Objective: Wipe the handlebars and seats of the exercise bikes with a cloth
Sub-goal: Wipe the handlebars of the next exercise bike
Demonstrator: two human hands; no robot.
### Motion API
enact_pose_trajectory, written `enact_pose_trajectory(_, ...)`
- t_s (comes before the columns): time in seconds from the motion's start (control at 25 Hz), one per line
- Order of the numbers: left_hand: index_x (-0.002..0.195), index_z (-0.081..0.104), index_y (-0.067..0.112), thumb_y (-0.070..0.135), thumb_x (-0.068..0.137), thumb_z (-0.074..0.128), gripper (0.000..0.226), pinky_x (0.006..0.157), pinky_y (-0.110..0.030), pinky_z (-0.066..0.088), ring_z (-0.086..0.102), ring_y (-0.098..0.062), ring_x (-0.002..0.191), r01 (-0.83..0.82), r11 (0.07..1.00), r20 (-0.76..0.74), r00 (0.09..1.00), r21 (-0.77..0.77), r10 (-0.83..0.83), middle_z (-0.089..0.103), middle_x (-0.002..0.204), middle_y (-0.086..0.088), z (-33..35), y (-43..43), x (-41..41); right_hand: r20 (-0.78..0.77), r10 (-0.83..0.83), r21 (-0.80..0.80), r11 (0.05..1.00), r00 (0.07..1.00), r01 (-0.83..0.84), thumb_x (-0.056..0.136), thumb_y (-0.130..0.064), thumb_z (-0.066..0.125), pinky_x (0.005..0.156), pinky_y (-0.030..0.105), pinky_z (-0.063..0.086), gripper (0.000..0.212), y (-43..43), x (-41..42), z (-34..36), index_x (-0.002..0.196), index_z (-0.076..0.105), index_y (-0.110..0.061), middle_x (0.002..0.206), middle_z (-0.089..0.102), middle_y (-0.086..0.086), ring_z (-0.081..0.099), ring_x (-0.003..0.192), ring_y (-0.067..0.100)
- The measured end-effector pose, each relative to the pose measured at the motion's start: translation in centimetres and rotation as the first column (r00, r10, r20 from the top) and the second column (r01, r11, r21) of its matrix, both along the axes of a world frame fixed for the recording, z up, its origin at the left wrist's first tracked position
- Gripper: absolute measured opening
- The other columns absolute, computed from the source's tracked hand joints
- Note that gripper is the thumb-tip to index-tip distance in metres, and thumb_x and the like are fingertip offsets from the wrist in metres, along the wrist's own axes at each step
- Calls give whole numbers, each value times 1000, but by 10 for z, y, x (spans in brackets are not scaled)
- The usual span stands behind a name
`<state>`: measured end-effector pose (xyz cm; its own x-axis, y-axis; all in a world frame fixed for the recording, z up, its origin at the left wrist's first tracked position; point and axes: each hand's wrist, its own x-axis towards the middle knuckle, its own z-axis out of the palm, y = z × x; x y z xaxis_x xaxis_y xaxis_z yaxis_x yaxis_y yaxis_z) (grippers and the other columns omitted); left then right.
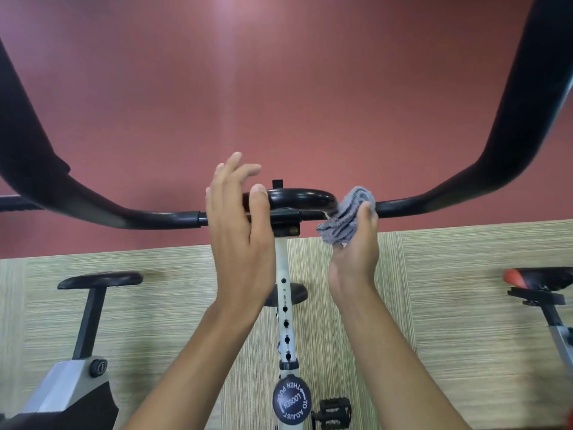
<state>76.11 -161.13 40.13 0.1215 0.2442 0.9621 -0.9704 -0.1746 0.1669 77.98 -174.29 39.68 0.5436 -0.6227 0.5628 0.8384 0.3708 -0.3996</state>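
A black handlebar [161,217] of an exercise bike spans the view, its ends curving up at left and right. My right hand [353,252] grips a bunched grey cloth [347,217] and holds it against the bar just right of the central black loop [299,198]. My left hand [238,231] hovers over the bar left of the loop, fingers straight, thumb touching the loop's left end. The white stem [284,308] with adjustment holes drops below to a black knob [291,402].
A black seat [100,279] of a neighbouring bike stands at lower left on a dark post. A red and black seat [539,276] shows at the right edge. A pedal [335,412] sits by the knob. Striped carpet lies beneath, a red wall beyond.
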Motion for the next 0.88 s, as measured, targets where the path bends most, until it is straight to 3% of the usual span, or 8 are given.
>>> enact_pose_trajectory(0.16,126,56,22,18,102,44,27,114,-47,33,37,-15,141,21,1000,14,1000,-13,-20,49,142,9,-21,6,3,100,388,335,854,916,-398,98,-51,53,109,45,45,53,1,-7,-13,135,55,-14,130,63,12,61,120,27)
enact_pose_trajectory(0.28,131,53,22,14,102,47,31,114,-36,34,42,-10,134,-9,999,2,1000,-34,9,52,136,9,-26,20,17,32,443,379,824,896,-421,91,-27,70,107,48,47,36,8,-10,-29,121,60,-10,129,62,16,63,117,31)
enact_pose_trajectory(0.36,131,53,22,14,101,47,32,114,-35,34,43,-7,132,-78,996,-48,996,-43,76,52,134,10,-27,34,32,-68,433,404,836,899,-372,93,-11,65,103,46,50,23,16,-3,-41,115,60,-8,124,63,16,65,109,30)
enact_pose_trajectory(0.44,132,53,18,16,97,47,36,118,-44,28,40,-13,137,-271,962,-68,960,41,273,51,139,5,-27,50,51,-193,248,289,939,949,-187,97,-8,59,97,41,55,21,36,9,-51,116,62,-17,118,67,8,68,103,22)
enact_pose_trajectory(0.52,134,53,13,14,95,51,39,123,-51,15,33,-22,144,-508,845,-8,856,169,516,47,146,-3,-20,65,72,-184,-231,-38,973,956,228,98,-8,59,94,31,56,26,56,22,-59,114,64,-28,113,69,-6,68,98,5)
enact_pose_trajectory(0.6,138,49,9,13,94,55,45,124,-51,5,27,-29,147,-679,686,68,722,262,689,42,151,-10,-11,77,93,79,-641,-306,713,764,630,92,2,64,100,22,50,40,63,40,-62,123,67,-23,125,66,-9,63,113,3)
enact_pose_trajectory(0.68,143,43,8,16,94,54,51,124,-51,1,23,-32,149,-737,581,89,642,344,762,37,154,-14,-5,85,110,264,-802,-382,423,536,821,81,16,67,106,16,41,57,53,67,-58,128,67,-16,133,57,0,52,126,17)
enact_pose_trajectory(0.88,145,41,4,13,90,59,59,122,-54,12,29,-37,145,-769,505,107,583,391,805,43,149,-17,-15,83,136,275,-899,-535,152,341,831,66,16,65,101,40,46,65,58,95,-47,124,68,-12,126,57,-1,41,123,21)
